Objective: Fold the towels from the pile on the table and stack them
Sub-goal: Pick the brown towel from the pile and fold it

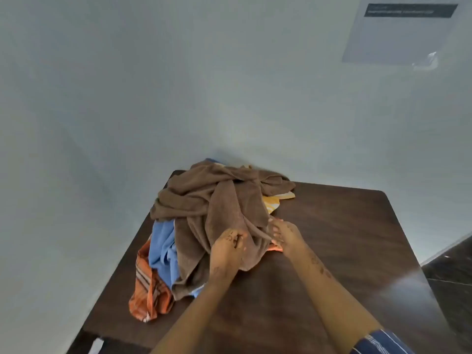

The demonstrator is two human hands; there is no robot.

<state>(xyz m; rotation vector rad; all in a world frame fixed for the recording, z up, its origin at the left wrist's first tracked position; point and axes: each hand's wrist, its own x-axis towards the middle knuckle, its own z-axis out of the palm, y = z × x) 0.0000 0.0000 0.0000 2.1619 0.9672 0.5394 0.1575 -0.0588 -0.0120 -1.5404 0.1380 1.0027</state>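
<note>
Head view: a pile (204, 226) of towels sits on the far left part of a dark wooden desk (332, 251), pushed up near the wall (178, 85). A brown towel (217, 200) drapes over the top. Under it lie a blue towel (163, 246), an orange striped towel (150, 290) at the near left edge, and a yellow towel (273, 200) peeking out on the right.

Both hands are on the near end of the brown towel. The left hand (227, 251) grips a fold of it, fingers curled into the cloth. The right hand (283, 236) seems to pinch the towel's edge just beside it, though motion blur makes that grip hard to confirm.

Nothing is folded or stacked yet, so the task looks to be at its start.

The risk from here is tangling. The brown towel is twisted through the heap, so a quick pull could drag the blue or orange towel along. The orange one already hangs at the desk's left edge and could slide to the floor. Lifting before pulling sideways should free it more cleanly.

The desk's right half is bare, glossy wood, with room to spread a towel. The wall is plain pale blue-grey, with a paper notice (398, 31) high on the right. Dark floor (454, 264) shows at the right edge.
</note>
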